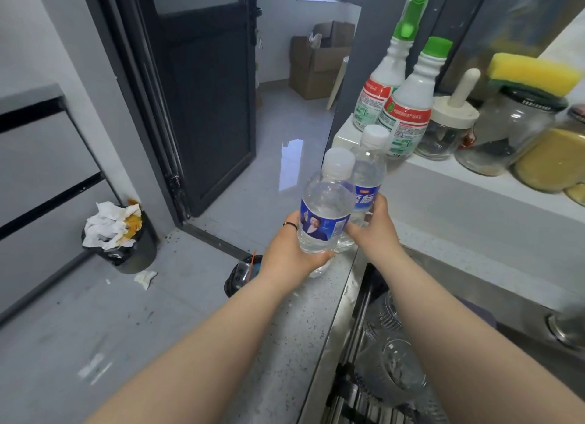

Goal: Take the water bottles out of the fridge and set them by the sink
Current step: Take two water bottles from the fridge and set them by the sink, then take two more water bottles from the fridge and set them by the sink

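Two clear water bottles with white caps and blue labels stand side by side at the far end of the speckled counter (285, 344), left of the sink (395, 344). My left hand (289, 252) wraps the nearer bottle (326, 208) around its lower half. My right hand (375, 227) grips the farther bottle (367, 176) from the right. The bottles touch each other and stay upright. Whether their bases rest on the counter is hidden by my hands.
A white ledge (459, 183) behind holds two green-capped cleaner bottles (408, 107), glass jars (512, 129) and a yellow sponge (535, 72). Glassware lies in the sink. On the floor stand a full bin (123, 237) and a second dark bin (243, 275). A dark door (205, 100) is open.
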A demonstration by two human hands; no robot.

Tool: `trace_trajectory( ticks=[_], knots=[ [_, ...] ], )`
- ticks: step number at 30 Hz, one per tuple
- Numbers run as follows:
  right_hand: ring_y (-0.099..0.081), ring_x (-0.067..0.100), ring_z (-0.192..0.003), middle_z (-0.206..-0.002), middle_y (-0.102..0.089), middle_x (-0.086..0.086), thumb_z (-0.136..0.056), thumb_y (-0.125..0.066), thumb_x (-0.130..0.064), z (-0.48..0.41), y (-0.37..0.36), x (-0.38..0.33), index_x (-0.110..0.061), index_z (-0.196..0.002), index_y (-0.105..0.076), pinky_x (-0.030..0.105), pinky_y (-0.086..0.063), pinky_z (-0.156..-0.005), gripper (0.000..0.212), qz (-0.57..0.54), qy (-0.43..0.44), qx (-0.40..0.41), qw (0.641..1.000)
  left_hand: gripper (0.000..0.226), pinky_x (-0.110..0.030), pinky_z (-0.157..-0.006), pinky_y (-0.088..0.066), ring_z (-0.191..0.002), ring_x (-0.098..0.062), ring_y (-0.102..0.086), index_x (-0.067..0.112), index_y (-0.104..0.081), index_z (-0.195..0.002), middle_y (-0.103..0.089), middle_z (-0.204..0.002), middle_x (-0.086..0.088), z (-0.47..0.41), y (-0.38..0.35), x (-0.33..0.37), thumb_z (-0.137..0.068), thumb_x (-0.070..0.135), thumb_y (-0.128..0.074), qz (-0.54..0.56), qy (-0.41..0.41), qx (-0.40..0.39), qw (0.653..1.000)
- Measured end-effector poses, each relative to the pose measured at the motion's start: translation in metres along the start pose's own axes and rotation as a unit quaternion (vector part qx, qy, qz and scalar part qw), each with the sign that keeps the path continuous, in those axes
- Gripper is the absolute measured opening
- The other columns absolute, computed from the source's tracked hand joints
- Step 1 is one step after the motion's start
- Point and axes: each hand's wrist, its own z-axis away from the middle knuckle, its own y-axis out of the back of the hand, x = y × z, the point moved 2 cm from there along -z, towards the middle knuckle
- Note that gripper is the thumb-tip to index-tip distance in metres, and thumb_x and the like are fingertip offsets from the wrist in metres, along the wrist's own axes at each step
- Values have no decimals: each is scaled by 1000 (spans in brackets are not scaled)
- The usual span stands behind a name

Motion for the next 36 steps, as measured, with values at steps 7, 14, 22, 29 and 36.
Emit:
trace_trajectory(
  ticks=[7,14,22,29,36],
  knots=[
    [-51,26,-100,-84,-52,-7,-58,-54,-53,-11,-5,-1,-31,-107,-43,43,-41,-94,55,-74,-61,5,995,58,-7,-70,-40,-91,-10,-57,25,-45,-116,-56,-98,14,24,-12,-2,-66,17,-75,24,-28,-31,999],
    [-49,20,-100,-123,-54,14,-83,-58,-11,23,21,-1,-10,-130,-37,27,-39,-87,51,64,-12,63,996,77,-12,-96,-36,-123,-13,-46,23,-33,-132,-51,-129,7,38,1,-4,-67,24,-75,-8,-4,-39,999],
    [-50,20,-75,-78,-57,9,-81,-53,-1,126,19,-34,-10,-83,-61,20,-39,-63,12,-3,107,54,993,19,-25,-86,-43,-87,-17,-58,11,-61,-102,-60,-79,10,121,49,10,-83,12,-57,-12,24,109,994],
    [-62,40,-81,-59,-52,-3,-80,-55,0,238,-15,-31,-35,-61,-51,26,-45,-66,40,-12,184,-180,966,12,-19,-77,-44,-81,-15,-56,10,-63,-94,-62,-83,-1,254,50,0,-84,11,-56,10,65,218,974],
    [-51,-2,-47,-58,-54,-3,-80,-58,-1,383,-46,12,-31,-59,-50,7,-40,-49,37,9,209,-442,872,19,-3,-60,-43,-51,12,-56,16,-62,-74,-56,-65,8,436,12,-39,-82,0,-55,76,156,369,913]
  ],
)
